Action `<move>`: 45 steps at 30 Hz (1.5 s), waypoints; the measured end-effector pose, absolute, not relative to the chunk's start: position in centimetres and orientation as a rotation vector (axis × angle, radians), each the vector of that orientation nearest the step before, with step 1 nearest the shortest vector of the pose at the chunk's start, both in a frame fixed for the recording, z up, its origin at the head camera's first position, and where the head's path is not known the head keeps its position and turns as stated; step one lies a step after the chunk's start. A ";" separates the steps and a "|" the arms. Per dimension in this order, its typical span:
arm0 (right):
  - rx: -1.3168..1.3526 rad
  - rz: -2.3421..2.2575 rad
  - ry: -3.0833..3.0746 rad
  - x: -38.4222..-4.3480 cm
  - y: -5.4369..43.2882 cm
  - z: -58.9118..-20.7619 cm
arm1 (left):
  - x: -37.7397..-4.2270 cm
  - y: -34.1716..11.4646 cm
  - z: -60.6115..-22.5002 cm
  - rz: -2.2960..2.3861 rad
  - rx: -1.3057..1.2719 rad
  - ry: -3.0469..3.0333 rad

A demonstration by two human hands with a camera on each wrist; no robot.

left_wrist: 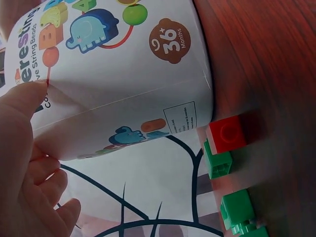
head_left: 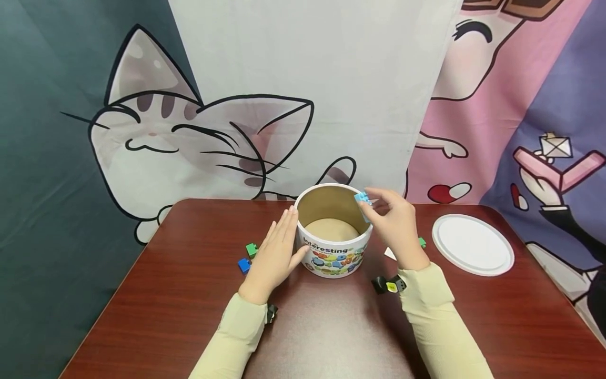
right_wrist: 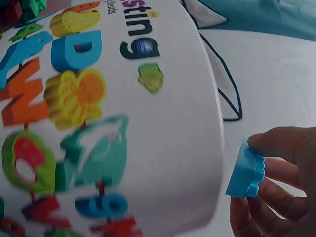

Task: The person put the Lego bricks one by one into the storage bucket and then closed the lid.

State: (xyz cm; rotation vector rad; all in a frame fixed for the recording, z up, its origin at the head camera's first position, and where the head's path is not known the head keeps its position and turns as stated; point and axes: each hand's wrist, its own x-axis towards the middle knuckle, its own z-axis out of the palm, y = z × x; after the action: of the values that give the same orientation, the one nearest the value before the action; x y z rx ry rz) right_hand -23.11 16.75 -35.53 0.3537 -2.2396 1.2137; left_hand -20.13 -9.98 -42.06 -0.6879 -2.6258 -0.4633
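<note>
A white round tub [head_left: 331,258] with colourful print and the word "Interesting" stands uncovered on the table. Its visible inside floor is bare. My right hand [head_left: 395,226] pinches a light blue toy brick [head_left: 362,198] at the tub's right rim; in the right wrist view the brick [right_wrist: 245,170] sits between thumb and fingers beside the tub wall. Against the tub's left side rests my left hand [head_left: 274,252], its fingers straight. Left of that hand lie a green brick [head_left: 251,250] and a blue brick [head_left: 244,265]. The left wrist view adds a red brick [left_wrist: 227,134] near the tub.
A white round lid [head_left: 473,245] lies on the right of the brown table [head_left: 303,337]. Behind my right wrist, a green piece [head_left: 422,242] and a white scrap [head_left: 390,253] are partly hidden. A cartoon-printed cloth [head_left: 303,58] hangs behind the table.
</note>
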 end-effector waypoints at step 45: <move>0.258 1.015 -2.409 -23.4 22.0 -36.8 | -20.1 -10.1 -42.1 -0.507 -0.684 -2.629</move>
State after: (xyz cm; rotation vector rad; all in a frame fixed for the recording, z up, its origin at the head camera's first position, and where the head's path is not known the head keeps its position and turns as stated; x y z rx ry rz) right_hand -23.37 22.02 -36.82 0.2584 -2.4088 1.0154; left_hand -20.12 -10.12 -42.13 -0.6841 -2.6287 -0.5070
